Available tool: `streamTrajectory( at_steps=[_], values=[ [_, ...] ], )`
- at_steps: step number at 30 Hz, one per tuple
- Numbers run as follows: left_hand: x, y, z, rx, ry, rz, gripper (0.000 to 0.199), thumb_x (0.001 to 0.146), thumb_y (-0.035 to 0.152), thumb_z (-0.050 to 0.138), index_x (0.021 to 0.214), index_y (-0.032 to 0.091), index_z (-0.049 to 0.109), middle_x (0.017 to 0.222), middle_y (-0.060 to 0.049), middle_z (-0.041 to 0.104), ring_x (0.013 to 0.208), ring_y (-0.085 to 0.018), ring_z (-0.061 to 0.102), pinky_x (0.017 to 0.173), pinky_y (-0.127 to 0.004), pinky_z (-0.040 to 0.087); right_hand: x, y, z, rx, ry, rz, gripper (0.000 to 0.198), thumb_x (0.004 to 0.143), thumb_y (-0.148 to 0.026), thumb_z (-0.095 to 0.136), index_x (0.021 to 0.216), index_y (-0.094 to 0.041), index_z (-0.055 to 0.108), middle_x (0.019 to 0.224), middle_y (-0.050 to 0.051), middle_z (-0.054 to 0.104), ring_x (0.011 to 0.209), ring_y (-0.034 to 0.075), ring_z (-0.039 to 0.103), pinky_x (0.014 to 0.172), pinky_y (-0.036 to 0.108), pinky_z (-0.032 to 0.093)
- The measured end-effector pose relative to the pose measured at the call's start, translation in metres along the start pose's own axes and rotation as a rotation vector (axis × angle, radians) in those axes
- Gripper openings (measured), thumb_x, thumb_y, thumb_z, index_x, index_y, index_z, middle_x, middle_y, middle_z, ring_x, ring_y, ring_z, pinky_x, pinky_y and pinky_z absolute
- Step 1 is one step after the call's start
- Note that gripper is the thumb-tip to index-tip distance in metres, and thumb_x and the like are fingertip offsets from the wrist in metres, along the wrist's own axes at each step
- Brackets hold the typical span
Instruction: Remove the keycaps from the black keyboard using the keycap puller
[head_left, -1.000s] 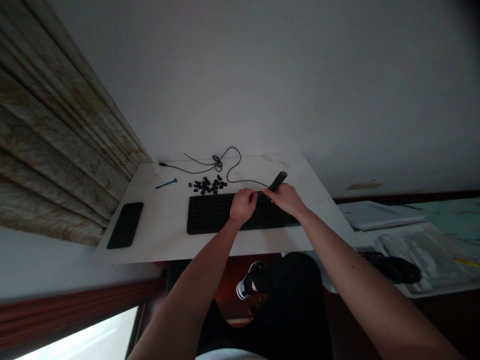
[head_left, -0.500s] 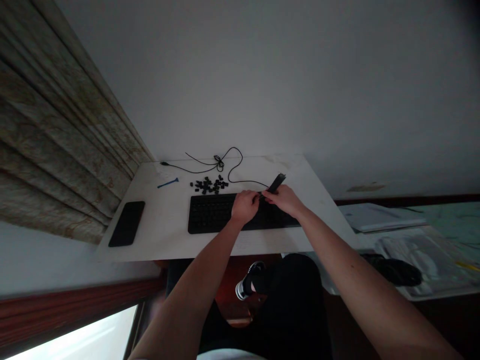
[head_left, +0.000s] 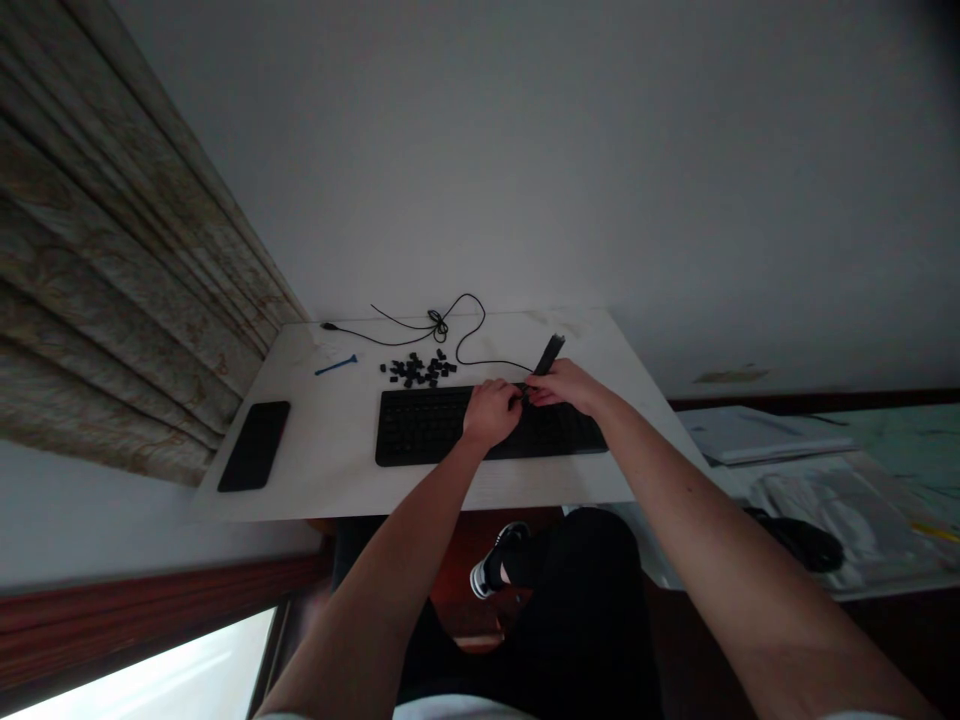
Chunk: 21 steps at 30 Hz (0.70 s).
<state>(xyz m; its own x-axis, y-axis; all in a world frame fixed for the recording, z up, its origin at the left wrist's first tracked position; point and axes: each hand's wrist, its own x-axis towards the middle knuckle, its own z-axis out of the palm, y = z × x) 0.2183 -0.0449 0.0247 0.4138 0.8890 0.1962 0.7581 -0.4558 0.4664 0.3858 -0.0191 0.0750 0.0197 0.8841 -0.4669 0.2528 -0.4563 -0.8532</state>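
A black keyboard (head_left: 420, 428) lies on the white table below both hands. My left hand (head_left: 493, 412) is over its middle, fingers curled and closed near its far edge; whatever they may hold is hidden. Close beside it, my right hand (head_left: 566, 386) is closed around a black brush (head_left: 550, 353), which stands tilted with its ragged end up. The brush's lower end is down by the left fingertips, over the keyboard's far edge. Several loose black keycaps (head_left: 416, 371) lie in a pile just beyond the keyboard.
A thin black cable (head_left: 437, 325) loops along the back of the white table (head_left: 330, 470). A blue stick tool (head_left: 336, 365) and a black phone (head_left: 255, 446) lie at the left. Papers (head_left: 765, 434) and a clear plastic box (head_left: 840, 510) stand at the right.
My right hand has shifted slightly, and the brush stands more upright, its top end further left and higher. My left hand has barely moved.
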Motion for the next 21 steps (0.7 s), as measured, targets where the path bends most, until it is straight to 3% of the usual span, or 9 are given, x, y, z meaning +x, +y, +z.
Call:
streamTrajectory(
  at_steps=[9,14,21],
  values=[
    [0.0,0.0,0.0,0.047,-0.05,0.018,0.025,0.098,0.039,0.056,0.109,0.023,0.072,0.114,-0.007,0.068,0.11,-0.024,0.058,0.097,-0.04,0.045,-0.01,0.02,0.009,0.1,0.085,-0.147,0.008,0.086,-0.017,0.074,0.083,-0.011,0.07,0.073,0.009,0.075,0.06,0.016,0.071,0.062,0.027,0.064],
    [0.0,0.001,-0.001,0.053,-0.054,0.024,0.025,0.099,0.038,0.053,0.111,0.024,0.071,0.115,-0.006,0.067,0.111,-0.024,0.057,0.097,-0.04,0.045,-0.013,0.038,0.01,0.222,0.145,-0.238,0.018,0.083,-0.028,0.08,0.087,-0.013,0.069,0.075,0.009,0.075,0.066,0.018,0.073,0.067,0.031,0.065],
    [0.0,0.0,0.0,0.083,-0.066,0.031,0.027,0.099,0.039,0.053,0.114,0.023,0.069,0.117,-0.007,0.066,0.112,-0.025,0.057,0.097,-0.04,0.045,-0.007,0.053,0.017,0.098,0.157,-0.403,0.024,0.084,-0.038,0.075,0.091,-0.016,0.071,0.08,0.005,0.075,0.075,0.02,0.075,0.072,0.033,0.065]
  ],
)
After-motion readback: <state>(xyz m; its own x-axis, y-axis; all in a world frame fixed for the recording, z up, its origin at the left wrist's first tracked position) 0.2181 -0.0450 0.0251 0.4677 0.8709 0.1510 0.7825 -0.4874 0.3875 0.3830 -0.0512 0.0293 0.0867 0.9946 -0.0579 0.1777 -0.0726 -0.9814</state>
